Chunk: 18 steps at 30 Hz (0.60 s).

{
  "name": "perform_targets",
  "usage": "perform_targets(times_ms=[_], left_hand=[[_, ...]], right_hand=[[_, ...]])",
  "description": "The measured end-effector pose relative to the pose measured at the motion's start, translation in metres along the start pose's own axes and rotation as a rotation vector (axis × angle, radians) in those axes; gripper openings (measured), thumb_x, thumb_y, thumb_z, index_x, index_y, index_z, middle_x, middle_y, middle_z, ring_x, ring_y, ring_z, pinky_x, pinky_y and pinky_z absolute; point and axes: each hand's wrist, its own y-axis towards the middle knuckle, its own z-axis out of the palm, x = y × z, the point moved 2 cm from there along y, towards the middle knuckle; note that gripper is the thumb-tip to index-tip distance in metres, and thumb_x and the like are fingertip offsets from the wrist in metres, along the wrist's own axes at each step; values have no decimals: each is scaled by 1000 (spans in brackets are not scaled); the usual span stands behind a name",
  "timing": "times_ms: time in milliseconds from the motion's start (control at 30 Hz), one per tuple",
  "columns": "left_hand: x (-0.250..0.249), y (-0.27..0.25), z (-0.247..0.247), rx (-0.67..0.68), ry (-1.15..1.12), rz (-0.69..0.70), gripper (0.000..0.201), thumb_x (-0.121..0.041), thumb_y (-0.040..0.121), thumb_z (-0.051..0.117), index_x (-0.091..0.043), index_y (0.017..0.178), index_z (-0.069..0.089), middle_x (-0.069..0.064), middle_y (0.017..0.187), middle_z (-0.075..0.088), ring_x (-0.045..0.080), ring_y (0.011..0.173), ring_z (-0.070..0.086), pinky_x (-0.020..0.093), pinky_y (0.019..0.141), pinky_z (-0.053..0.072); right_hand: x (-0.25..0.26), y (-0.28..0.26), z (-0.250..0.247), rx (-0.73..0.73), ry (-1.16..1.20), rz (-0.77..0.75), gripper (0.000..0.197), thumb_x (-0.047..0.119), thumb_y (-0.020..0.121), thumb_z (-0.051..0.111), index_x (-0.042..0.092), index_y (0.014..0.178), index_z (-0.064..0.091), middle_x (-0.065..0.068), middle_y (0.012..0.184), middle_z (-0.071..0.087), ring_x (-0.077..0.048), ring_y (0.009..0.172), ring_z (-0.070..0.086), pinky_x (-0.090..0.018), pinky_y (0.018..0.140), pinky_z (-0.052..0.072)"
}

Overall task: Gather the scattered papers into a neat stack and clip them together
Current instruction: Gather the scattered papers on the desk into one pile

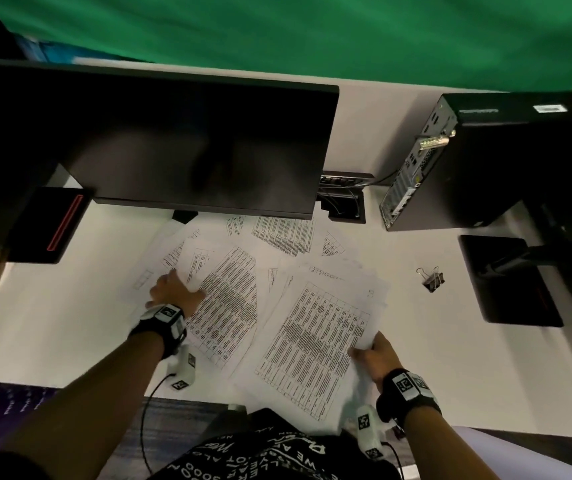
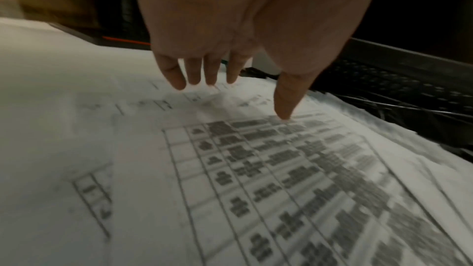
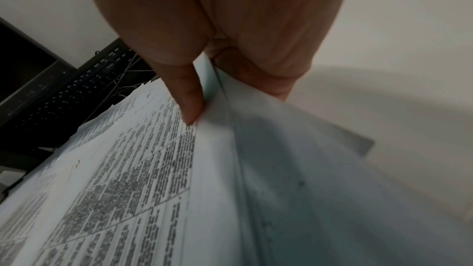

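Printed white sheets with tables lie fanned across the white desk [image 1: 70,323]. My right hand [image 1: 372,351] pinches the right edge of a loose bundle of papers [image 1: 315,341], thumb [image 3: 190,104] on top and fingers beneath, in the right wrist view papers [image 3: 128,179]. My left hand [image 1: 173,289] lies flat with straight fingers [image 2: 179,76] on the left group of sheets [image 1: 229,299], seen up close as sheets [image 2: 256,169]. More sheets [image 1: 284,233] lie under the monitor edge. A black binder clip [image 1: 431,278] rests on the desk to the right, apart from both hands.
A dark monitor [image 1: 191,143] overhangs the far papers. A computer tower [image 1: 450,168] stands at the back right, a black stand base [image 1: 509,282] at the right, another black base [image 1: 49,223] at the left. A keyboard [image 3: 76,90] lies beyond the papers.
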Motion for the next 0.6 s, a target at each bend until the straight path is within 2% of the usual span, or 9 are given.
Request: perform_targets(times_ms=[33, 100, 200, 267, 333, 433, 533, 600], left_hand=[[5, 5, -2, 44, 3, -44, 100, -51, 74, 75, -12, 149, 22, 17, 150, 31, 39, 135, 34, 54, 106, 36], [8, 9, -1, 88, -26, -65, 102, -56, 69, 77, -8, 144, 27, 20, 142, 40, 40, 129, 42, 51, 103, 41], [6, 3, 5, 135, -202, -31, 79, -43, 76, 78, -5, 133, 39, 18, 131, 52, 37, 116, 54, 42, 93, 47], [3, -4, 4, 132, -237, 4, 63, -31, 81, 75, -5, 130, 44, 16, 126, 56, 32, 102, 56, 36, 84, 47], [1, -9, -4, 94, -260, 39, 54, -24, 80, 77, -8, 124, 49, 15, 118, 61, 26, 86, 57, 34, 76, 49], [4, -15, -31, 7, -320, 88, 58, -18, 75, 81, -15, 123, 49, 9, 111, 61, 24, 75, 59, 34, 71, 55], [5, -26, -74, -134, -280, 181, 55, -17, 76, 78, -22, 121, 47, 11, 111, 62, 27, 76, 61, 33, 65, 56], [0, -40, -105, -199, -272, 283, 54, -15, 76, 78, -21, 121, 49, 8, 107, 62, 26, 81, 57, 32, 68, 51]], right_hand=[[-1, 1, 0, -11, -13, 2, 76, 42, 56, 82, 22, 124, 55, -2, 119, 69, -29, 108, 65, -55, 99, 51], [-7, 5, 1, -23, -22, 1, 74, 41, 57, 83, 22, 123, 56, -2, 119, 69, -29, 109, 65, -55, 100, 50], [14, -13, 3, -39, -14, -7, 68, 34, 60, 80, 19, 123, 57, -5, 120, 69, -31, 111, 64, -55, 101, 48], [15, -15, 3, -31, -8, -3, 67, 31, 63, 80, 18, 124, 56, -5, 121, 69, -31, 112, 63, -56, 102, 48], [9, -10, 3, -35, -17, -5, 63, 30, 65, 80, 19, 123, 57, -4, 121, 69, -31, 112, 63, -56, 102, 48], [12, -13, 2, -33, -21, -22, 55, 27, 67, 80, 23, 118, 59, -3, 119, 69, -30, 112, 63, -57, 102, 47], [21, -21, 3, -13, 36, -13, 45, 17, 70, 79, 27, 110, 61, -3, 116, 71, -32, 110, 64, -58, 102, 47], [24, -25, 2, -23, 68, -1, 46, 11, 72, 77, 25, 113, 62, -4, 116, 71, -32, 111, 64, -58, 102, 47]])
